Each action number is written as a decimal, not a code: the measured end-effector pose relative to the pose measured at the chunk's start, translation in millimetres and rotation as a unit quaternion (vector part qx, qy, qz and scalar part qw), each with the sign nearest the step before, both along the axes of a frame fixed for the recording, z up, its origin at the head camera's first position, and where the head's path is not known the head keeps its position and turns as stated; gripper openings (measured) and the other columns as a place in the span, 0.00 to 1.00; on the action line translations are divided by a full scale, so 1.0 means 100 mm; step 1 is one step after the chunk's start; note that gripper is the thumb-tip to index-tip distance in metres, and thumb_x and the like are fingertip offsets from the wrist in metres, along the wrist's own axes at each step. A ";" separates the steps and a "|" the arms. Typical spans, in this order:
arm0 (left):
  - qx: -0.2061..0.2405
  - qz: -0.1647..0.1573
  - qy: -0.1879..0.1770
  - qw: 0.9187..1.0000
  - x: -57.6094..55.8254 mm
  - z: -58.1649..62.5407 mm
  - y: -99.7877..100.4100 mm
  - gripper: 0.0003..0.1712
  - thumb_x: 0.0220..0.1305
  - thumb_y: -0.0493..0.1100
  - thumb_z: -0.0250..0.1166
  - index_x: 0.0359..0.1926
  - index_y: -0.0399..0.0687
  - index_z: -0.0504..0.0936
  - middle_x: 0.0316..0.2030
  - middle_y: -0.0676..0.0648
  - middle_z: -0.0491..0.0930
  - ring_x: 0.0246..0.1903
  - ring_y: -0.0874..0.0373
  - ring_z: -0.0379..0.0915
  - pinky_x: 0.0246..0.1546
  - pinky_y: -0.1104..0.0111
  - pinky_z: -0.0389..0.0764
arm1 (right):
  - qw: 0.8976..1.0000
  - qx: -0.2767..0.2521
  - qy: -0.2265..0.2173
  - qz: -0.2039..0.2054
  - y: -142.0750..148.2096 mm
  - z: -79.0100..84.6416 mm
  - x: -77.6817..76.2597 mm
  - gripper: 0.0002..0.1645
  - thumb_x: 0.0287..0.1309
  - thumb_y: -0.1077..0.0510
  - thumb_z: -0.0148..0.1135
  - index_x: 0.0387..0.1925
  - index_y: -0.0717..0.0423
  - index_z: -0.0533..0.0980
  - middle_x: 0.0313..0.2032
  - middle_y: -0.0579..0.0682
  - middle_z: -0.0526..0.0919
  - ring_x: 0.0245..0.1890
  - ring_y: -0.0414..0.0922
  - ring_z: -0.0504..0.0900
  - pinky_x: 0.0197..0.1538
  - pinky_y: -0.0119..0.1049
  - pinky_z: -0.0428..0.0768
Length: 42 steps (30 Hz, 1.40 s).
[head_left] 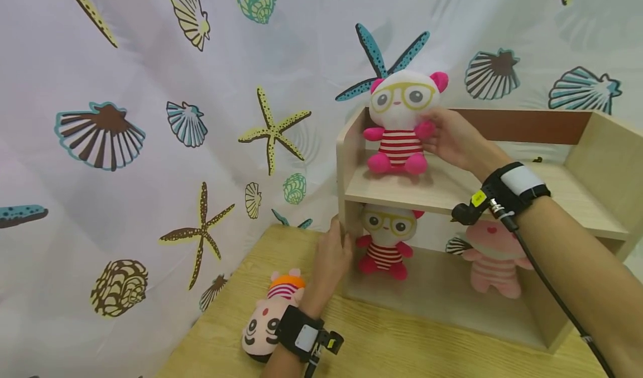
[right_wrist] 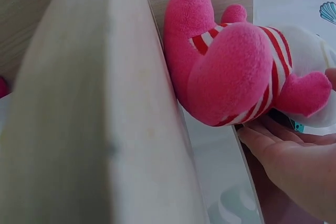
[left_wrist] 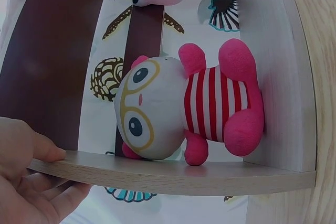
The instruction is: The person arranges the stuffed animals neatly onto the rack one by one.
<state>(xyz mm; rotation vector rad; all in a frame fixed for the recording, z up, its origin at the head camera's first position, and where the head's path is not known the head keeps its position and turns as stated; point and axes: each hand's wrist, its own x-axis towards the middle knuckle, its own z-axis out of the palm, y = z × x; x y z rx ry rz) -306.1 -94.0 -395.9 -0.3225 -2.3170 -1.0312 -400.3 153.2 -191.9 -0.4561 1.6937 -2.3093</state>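
My right hand (head_left: 454, 140) holds a plush panda (head_left: 399, 146) by its side, at the left end of the upper level of a wooden shelf (head_left: 452, 195). The panda has pink ears, yellow glasses and a red-striped body. In the right wrist view, its pink feet (right_wrist: 231, 72) sit on the board and fingers (right_wrist: 262, 140) reach behind its body. Lower on the left, my left hand (head_left: 331, 261) grips the shelf's left side panel (left_wrist: 199, 178), thumb on one face and fingers on the other. A matching plush panda (left_wrist: 215, 103) sits upright inside the lower level.
A pale pink plush toy (head_left: 494, 272) with a striped body stands right of the lower panda. On the wooden table (head_left: 211, 344) lies a plush doll (head_left: 273, 316) with an orange and striped body, close to my left forearm. Behind hangs a shell-and-starfish curtain (head_left: 150, 199).
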 end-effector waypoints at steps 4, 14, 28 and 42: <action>-0.003 0.002 0.002 1.000 0.01 0.01 0.02 0.18 0.68 0.31 0.60 0.57 0.32 0.71 0.44 0.30 0.82 0.43 0.37 0.82 0.42 0.48 0.82 | 1.000 0.010 0.005 -0.009 0.06 -0.02 0.01 0.27 0.71 0.51 0.56 0.66 0.48 0.61 0.67 0.52 0.63 0.62 0.49 0.66 0.64 0.39 0.71; -0.007 0.002 0.028 1.000 0.02 0.01 0.05 0.17 0.66 0.30 0.61 0.54 0.30 0.71 0.41 0.29 0.82 0.41 0.36 0.82 0.40 0.48 0.82 | 0.999 0.026 -0.007 -0.036 0.17 -0.02 0.13 0.32 0.72 0.53 0.38 0.72 0.58 0.47 0.75 0.57 0.49 0.72 0.53 0.54 0.73 0.42 0.53; -0.004 0.005 0.034 0.999 0.02 0.04 0.05 0.16 0.66 0.29 0.61 0.53 0.30 0.71 0.40 0.29 0.82 0.39 0.35 0.82 0.37 0.47 0.82 | 0.950 0.287 0.083 -0.086 0.49 -0.02 0.43 0.39 0.77 0.46 0.27 0.76 0.69 0.40 0.75 0.66 0.51 0.75 0.56 0.50 0.73 0.47 0.50; 0.009 -0.002 0.017 1.000 0.03 0.04 0.07 0.17 0.67 0.29 0.60 0.56 0.29 0.71 0.43 0.28 0.81 0.41 0.35 0.82 0.40 0.46 0.81 | 0.926 0.316 0.149 -0.145 0.87 -0.18 0.92 0.38 0.77 0.44 0.41 0.75 0.63 0.50 0.69 0.55 0.65 0.71 0.53 0.62 0.70 0.45 0.61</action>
